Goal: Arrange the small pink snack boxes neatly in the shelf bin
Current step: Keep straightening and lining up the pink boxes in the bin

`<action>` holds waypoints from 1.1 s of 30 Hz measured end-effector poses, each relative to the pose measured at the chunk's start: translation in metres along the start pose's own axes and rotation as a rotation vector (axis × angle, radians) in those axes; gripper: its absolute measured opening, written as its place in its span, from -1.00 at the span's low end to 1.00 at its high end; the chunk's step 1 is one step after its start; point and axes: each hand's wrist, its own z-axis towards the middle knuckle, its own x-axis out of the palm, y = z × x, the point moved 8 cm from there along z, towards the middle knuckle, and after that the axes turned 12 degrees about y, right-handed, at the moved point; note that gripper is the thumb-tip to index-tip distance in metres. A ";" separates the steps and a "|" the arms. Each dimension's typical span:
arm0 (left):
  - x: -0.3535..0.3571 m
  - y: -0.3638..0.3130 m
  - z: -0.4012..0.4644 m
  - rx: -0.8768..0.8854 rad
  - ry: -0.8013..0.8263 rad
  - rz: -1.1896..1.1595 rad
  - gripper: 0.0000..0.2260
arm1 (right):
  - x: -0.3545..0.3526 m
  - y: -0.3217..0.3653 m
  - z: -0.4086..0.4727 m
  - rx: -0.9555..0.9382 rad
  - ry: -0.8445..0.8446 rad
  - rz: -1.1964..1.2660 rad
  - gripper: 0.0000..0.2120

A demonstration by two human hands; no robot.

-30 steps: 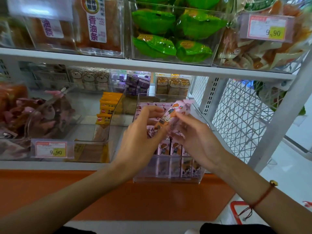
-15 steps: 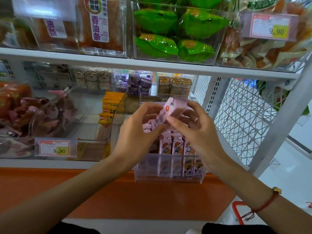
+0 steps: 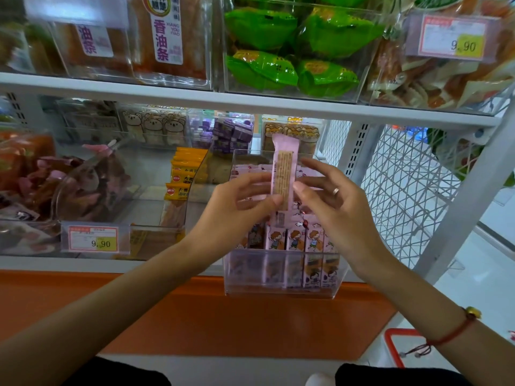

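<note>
A clear plastic shelf bin (image 3: 284, 288) juts out over the orange ledge, with a front row of small pink snack boxes (image 3: 295, 238) standing upright and more pink boxes (image 3: 250, 172) lying flat behind. Above the bin one pink snack box (image 3: 283, 174) stands upright, its printed back side facing me. My left hand (image 3: 237, 207) pinches its lower left edge with thumb and fingers. My right hand (image 3: 334, 207) touches its right edge with the thumb, fingers spread and fairly straight, a ring on one finger.
Left of the bin stand yellow packets (image 3: 185, 174) and a clear bin with a 9.90 price tag (image 3: 94, 240). Purple boxes (image 3: 232, 135) and bear-print snacks (image 3: 154, 126) sit at the back. Green packets (image 3: 292, 48) fill the upper shelf. White wire mesh (image 3: 404, 196) closes the right side.
The held box has turned from tilted, front side up, to upright with its printed back facing me. Both hands rose slightly, and my right fingers spread out.
</note>
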 end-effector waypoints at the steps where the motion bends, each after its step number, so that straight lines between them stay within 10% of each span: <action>1: 0.003 0.007 0.000 -0.079 0.021 -0.076 -0.73 | -0.003 -0.004 0.000 0.041 -0.020 0.007 -0.64; 8: 0.016 0.034 -0.003 -0.412 0.115 -0.246 -0.72 | 0.001 -0.038 -0.001 0.334 0.018 0.251 -0.65; 25: 0.012 0.029 0.003 -0.348 0.223 -0.281 -0.78 | -0.007 -0.015 0.004 0.057 0.055 0.194 -0.59; 33: -0.009 0.015 0.001 -0.098 -0.152 -0.283 -0.60 | 0.022 -0.015 -0.002 0.035 0.212 0.011 -0.27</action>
